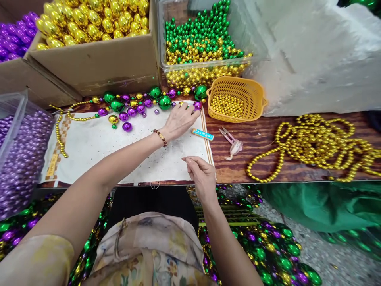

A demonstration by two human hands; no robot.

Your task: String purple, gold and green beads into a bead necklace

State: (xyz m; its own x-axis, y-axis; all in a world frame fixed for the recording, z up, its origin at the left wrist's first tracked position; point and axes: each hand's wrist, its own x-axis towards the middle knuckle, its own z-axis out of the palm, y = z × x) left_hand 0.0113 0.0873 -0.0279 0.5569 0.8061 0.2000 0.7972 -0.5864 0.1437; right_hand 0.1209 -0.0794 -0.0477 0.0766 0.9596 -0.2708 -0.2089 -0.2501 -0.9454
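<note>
My left hand, palm down with a beaded bracelet on the wrist, reaches over a row of beads at the far edge of the white cloth. Its fingers are apart and bent; a shiny purple bead lies at the fingertips, partly covered. Nearer to me, my right hand is closed in a pinch above the cloth's right edge. What it pinches is too fine to make out. Larger green balls and purple balls lie left of my left hand, among small gold beads.
An orange basket holds gold beads. Thread snips and a blue packet lie on the right. Gold bead strands are heaped farther right. A cardboard box and a clear bin stand behind; a purple-bead bin stands left.
</note>
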